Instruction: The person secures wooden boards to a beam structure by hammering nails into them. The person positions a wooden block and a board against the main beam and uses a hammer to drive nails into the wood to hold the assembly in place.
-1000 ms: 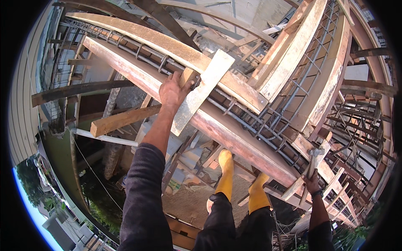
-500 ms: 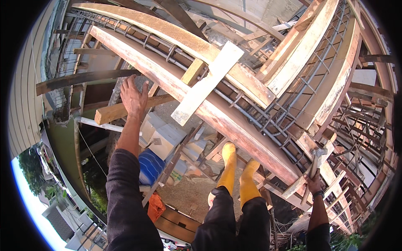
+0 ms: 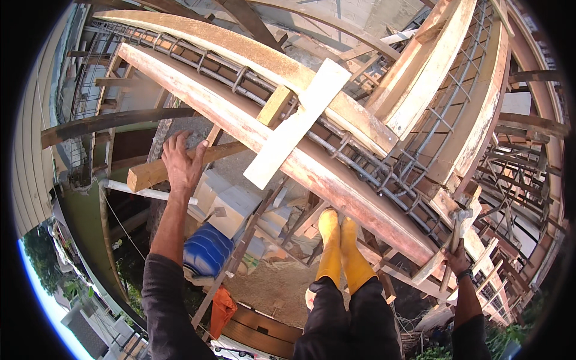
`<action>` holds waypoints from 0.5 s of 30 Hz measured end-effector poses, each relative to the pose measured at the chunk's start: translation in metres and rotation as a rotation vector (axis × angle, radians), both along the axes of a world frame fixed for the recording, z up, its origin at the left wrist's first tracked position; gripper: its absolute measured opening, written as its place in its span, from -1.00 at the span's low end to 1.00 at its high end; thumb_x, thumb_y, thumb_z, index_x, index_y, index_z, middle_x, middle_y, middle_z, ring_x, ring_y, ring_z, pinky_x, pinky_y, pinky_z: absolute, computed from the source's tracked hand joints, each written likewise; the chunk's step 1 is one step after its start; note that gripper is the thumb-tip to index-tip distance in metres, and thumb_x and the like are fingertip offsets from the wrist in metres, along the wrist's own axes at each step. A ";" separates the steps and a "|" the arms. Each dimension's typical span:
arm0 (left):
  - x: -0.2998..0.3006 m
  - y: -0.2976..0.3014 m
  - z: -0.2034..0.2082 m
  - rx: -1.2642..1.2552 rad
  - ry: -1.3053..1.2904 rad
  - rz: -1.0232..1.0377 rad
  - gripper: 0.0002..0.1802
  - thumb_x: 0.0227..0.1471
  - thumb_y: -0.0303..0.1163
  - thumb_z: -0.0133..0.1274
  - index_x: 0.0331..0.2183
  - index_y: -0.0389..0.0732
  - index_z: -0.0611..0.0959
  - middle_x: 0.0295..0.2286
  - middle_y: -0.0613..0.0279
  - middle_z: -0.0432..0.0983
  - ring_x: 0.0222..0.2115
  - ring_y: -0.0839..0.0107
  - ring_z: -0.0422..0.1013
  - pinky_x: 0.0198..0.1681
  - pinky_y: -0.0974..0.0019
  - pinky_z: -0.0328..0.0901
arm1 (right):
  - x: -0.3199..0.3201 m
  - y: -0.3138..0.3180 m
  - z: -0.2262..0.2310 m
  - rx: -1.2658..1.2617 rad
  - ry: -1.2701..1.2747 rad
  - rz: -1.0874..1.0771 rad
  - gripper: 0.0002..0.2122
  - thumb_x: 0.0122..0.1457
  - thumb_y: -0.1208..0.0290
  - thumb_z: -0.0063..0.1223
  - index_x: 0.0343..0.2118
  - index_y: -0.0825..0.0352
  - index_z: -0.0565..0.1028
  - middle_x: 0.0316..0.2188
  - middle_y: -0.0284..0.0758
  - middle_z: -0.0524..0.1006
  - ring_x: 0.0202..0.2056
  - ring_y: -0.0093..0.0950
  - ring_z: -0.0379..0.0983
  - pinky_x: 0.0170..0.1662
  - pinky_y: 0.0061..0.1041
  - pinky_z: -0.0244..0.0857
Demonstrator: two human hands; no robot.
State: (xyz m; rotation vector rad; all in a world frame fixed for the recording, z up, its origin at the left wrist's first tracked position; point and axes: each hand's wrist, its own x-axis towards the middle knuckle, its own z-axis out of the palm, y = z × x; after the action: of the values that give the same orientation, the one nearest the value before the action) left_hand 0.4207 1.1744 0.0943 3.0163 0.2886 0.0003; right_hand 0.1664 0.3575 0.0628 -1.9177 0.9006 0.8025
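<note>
My left hand [image 3: 183,161] is held out with its fingers apart and nothing in it. In the picture it overlaps a squared timber [image 3: 147,175]; whether they touch I cannot tell. My right hand [image 3: 458,261], a dark band at its wrist, is wrapped round the handle of a hammer [image 3: 461,215], head up, beside the right end of the long formwork. A reddish formwork board [image 3: 198,93] runs diagonally in front of me, with a steel rebar cage [image 3: 343,147] behind it. Across its top lies a short pale plank [image 3: 298,123], next to a small wood block [image 3: 275,105].
My yellow boots [image 3: 328,246] stand high above a dirt floor. Down there are white boxes [image 3: 231,210], a blue striped bundle [image 3: 207,249] and an orange cloth [image 3: 222,309]. A dark beam [image 3: 114,123] juts out at left; timber scaffolding [image 3: 516,180] fills the right.
My left hand has come down and left, away from the dark beam's end. My boots have drawn closer together. The right hand still grips the hammer, and the whole view has shifted slightly.
</note>
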 end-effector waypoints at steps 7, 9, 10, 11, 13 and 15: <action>0.085 -0.102 -0.070 -0.188 -0.081 0.038 -0.27 0.18 0.14 0.02 0.22 -0.09 0.38 0.26 -0.06 0.13 0.29 -0.09 -0.01 0.33 -0.15 -0.11 | -0.001 0.007 -0.002 -0.024 0.024 -0.018 -0.53 0.12 0.51 0.25 -0.01 0.26 0.18 -0.22 -0.32 0.38 -0.31 -0.51 0.45 -0.53 -0.54 0.52; 0.090 -0.089 -0.091 0.012 0.060 0.245 -0.17 0.22 0.26 -0.16 0.34 0.00 0.19 0.35 -0.13 -0.15 0.36 -0.15 -0.22 0.35 -0.26 -0.23 | 0.002 0.012 0.003 -0.059 0.027 0.024 -0.53 0.12 0.52 0.24 -0.01 0.27 0.17 -0.27 -0.35 0.37 -0.35 -0.53 0.43 -0.51 -0.53 0.53; 0.091 -0.093 -0.085 0.005 0.210 0.235 -0.11 0.21 0.34 -0.25 0.39 0.08 0.06 0.38 -0.16 -0.32 0.39 -0.20 -0.36 0.36 -0.34 -0.35 | 0.003 0.018 0.003 -0.080 -0.051 0.070 -0.57 0.14 0.53 0.22 -0.03 0.27 0.19 -0.32 -0.39 0.36 -0.42 -0.57 0.40 -0.58 -0.61 0.45; 0.091 -0.098 -0.079 0.006 0.227 0.226 -0.11 0.21 0.34 -0.25 0.39 0.08 0.06 0.38 -0.16 -0.32 0.39 -0.20 -0.36 0.36 -0.34 -0.35 | 0.002 0.020 0.012 -0.111 0.000 0.050 -0.63 0.11 0.55 0.23 -0.11 0.30 0.27 -0.29 -0.34 0.33 -0.29 -0.48 0.41 -0.37 -0.47 0.47; 0.102 -0.110 -0.067 -0.007 0.386 0.266 -0.03 0.14 0.35 -0.11 0.39 0.12 0.00 0.38 -0.16 -0.43 0.39 -0.22 -0.47 0.36 -0.39 -0.29 | -0.006 0.022 0.012 -0.446 -0.257 0.387 -0.67 0.07 0.52 0.27 -0.16 0.35 0.34 -0.15 -0.19 0.31 -0.05 -0.30 0.33 -0.05 -0.26 0.36; 0.104 -0.103 -0.060 -0.066 0.427 0.262 0.05 0.08 0.36 -0.03 0.40 0.10 -0.03 0.37 -0.17 -0.52 0.38 -0.25 -0.54 0.35 -0.39 -0.23 | -0.013 0.060 0.017 -0.628 -0.403 0.199 -0.63 0.05 0.48 0.28 -0.12 0.40 0.38 -0.02 -0.04 0.25 0.10 -0.11 0.18 0.14 -0.14 0.16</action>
State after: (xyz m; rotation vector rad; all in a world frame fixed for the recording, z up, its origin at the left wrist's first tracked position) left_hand 0.5243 1.0712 0.0347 2.8598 0.7016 -0.6208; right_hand 0.1531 0.4172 0.0802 -2.6248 0.7668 0.2170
